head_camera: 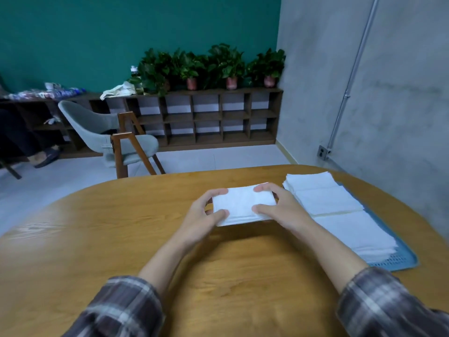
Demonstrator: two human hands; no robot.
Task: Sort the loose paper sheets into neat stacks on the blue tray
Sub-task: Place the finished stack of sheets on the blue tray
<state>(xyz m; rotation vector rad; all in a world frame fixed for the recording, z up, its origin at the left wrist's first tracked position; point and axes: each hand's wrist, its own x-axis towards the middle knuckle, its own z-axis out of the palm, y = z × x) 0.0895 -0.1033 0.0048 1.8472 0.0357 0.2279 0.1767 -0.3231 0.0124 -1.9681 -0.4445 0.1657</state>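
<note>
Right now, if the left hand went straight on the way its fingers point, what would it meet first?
The left hand grips the paper stack, fingers pointing right. Past the paper it would probably meet the right hand, which holds the opposite end. Depth is hard to judge.

A small paper stack [244,205] sits mid-table [97,239], left hand [204,215] on its left edge, right hand [279,210] on its right. Right of it – a tray [398,261] bearing three paper stacks [328,200], front to back.
</note>
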